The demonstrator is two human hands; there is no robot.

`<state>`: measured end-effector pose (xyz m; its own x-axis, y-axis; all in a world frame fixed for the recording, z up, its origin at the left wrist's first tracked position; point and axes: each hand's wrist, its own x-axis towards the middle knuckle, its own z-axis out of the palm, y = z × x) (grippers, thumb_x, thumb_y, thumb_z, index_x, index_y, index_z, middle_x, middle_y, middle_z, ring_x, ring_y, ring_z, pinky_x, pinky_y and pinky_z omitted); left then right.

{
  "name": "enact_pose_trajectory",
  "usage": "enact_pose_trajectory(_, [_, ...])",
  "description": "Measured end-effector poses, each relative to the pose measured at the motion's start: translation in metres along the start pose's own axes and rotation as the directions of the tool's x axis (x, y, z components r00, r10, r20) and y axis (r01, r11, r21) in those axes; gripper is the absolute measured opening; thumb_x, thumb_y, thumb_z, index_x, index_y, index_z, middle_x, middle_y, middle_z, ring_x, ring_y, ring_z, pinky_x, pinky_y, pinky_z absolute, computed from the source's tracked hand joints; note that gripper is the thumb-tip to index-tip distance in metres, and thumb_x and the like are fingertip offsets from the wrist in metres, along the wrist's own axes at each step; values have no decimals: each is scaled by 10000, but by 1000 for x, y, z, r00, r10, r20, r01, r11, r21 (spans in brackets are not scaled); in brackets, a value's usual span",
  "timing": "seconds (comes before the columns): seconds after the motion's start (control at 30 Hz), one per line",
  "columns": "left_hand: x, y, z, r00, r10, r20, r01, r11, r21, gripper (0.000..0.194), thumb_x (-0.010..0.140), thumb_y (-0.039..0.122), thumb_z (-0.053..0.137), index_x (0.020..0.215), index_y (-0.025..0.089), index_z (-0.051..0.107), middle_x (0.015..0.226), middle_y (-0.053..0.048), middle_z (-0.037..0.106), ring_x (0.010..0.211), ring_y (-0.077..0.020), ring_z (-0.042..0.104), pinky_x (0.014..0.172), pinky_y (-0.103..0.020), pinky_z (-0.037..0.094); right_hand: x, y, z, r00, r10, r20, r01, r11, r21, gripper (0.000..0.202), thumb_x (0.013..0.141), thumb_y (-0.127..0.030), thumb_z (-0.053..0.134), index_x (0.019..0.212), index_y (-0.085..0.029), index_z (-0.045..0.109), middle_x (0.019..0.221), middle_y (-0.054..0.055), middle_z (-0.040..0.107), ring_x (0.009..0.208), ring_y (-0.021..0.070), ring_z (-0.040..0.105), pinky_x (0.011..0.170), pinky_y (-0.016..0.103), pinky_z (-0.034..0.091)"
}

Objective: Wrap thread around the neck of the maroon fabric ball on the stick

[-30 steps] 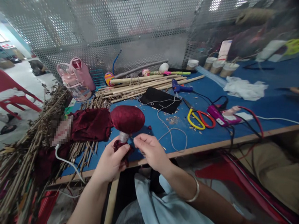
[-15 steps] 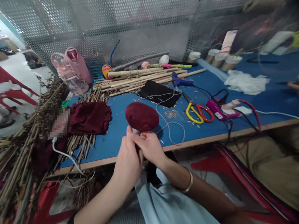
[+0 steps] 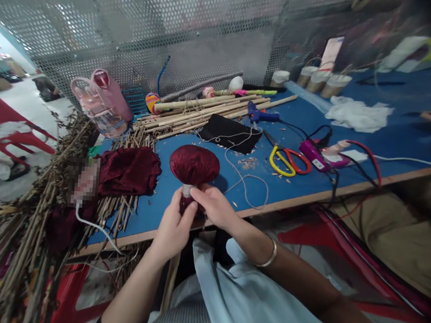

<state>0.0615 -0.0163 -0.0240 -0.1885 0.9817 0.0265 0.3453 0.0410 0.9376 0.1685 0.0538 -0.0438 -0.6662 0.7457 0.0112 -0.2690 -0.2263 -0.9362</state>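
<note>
Above the blue tabletop [image 3: 168, 197] edge, my left hand [image 3: 174, 225] grips the stem of a maroon velvet mushroom [image 3: 194, 165], while my right hand [image 3: 214, 205] has its fingers pinched closed on the wrapped neck; scissors [image 3: 287, 161] lie right.

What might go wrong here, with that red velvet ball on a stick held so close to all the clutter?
The velvet-covered ball is held only at its neck by the left hand and right hand; the wrapping there may loosen if the grip slips. The loose string on the table lies close by and might snag. The scissors lie open within elbow reach.
</note>
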Motion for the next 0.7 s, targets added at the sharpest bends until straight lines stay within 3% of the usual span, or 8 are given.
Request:
enact_pose_trajectory(0.07, [-2, -2, 2, 993, -104, -64, 99, 992, -79, 359, 867, 365, 474, 1190, 210, 461, 995, -49, 619, 838, -171, 617, 686, -272, 518, -1, 0, -4, 997, 39, 69, -39, 999, 3, 308, 820, -468, 509, 752, -168, 512, 559, -59, 403, 496, 62, 361, 501, 195, 321])
enact_pose_trajectory(0.13, [-2, -2, 0, 984, -171, -51, 161, 975, -151, 365, 844, 384, 510, 1162, 209, 476, 764, -3, 601, 605, -131, 578, 501, -214, 469, -4, -1, -8, 999, 12, 51, -7, 995, -95, 274, 848, -434, 490, 789, -169, 529, 604, -46, 457, 538, 68, 414, 543, 195, 352])
enact_pose_trajectory(0.2, [-1, -4, -3, 982, -186, -26, 176, 961, -214, 360, 829, 383, 536, 1137, 201, 492, 626, 40, 527, 462, -85, 468, 411, -178, 380, -7, -3, -9, 998, -70, -5, 66, 958, -278, 241, 869, -379, 477, 811, -163, 568, 706, -12, 543, 655, 86, 485, 635, 205, 386])
enact_pose_trajectory(0.3, [1, -8, -3, 980, -194, -34, 178, 945, -275, 366, 822, 393, 545, 1133, 204, 505, 628, 52, 494, 417, -55, 373, 373, -167, 301, -14, -6, -9, 985, -168, -27, 136, 872, -470, 267, 894, -342, 437, 798, -149, 595, 744, 10, 575, 718, 105, 502, 677, 212, 387])
enact_pose_trajectory(0.43, [4, -14, 1, 979, -179, -97, 166, 977, -132, 391, 835, 396, 516, 1165, 187, 523, 636, 28, 526, 466, -89, 449, 434, -197, 376, -20, -8, -8, 975, -223, 16, 198, 826, -527, 303, 908, -333, 401, 753, -138, 575, 679, -1, 540, 662, 94, 478, 620, 201, 370])
enact_pose_trajectory(0.53, [5, -18, 9, 982, -45, -183, 61, 994, 86, 415, 856, 335, 481, 1232, 161, 498, 866, -60, 618, 734, -164, 585, 671, -283, 485, -18, -7, -9, 980, -198, 24, 176, 802, -571, 312, 908, -333, 395, 705, -141, 535, 632, -17, 489, 618, 84, 433, 580, 204, 336])
enact_pose_trajectory(0.6, [1, -20, 18, 976, 76, -206, -18, 963, 267, 498, 863, 267, 451, 1335, 118, 392, 1038, -131, 589, 929, -216, 568, 824, -360, 465, -14, -4, -9, 987, -162, -20, 125, 826, -549, 329, 888, -373, 432, 655, -148, 494, 601, -26, 461, 585, 80, 409, 552, 207, 321])
enact_pose_trajectory(0.7, [-10, -15, 30, 965, 205, -161, -106, 872, 478, 640, 836, 178, 436, 1410, 20, 200, 1103, -205, 516, 1020, -259, 508, 887, -432, 432, -7, -1, -6, 988, -109, -109, 60, 922, -382, 301, 791, -436, 571, 699, -156, 512, 621, -29, 491, 582, 84, 433, 546, 203, 346])
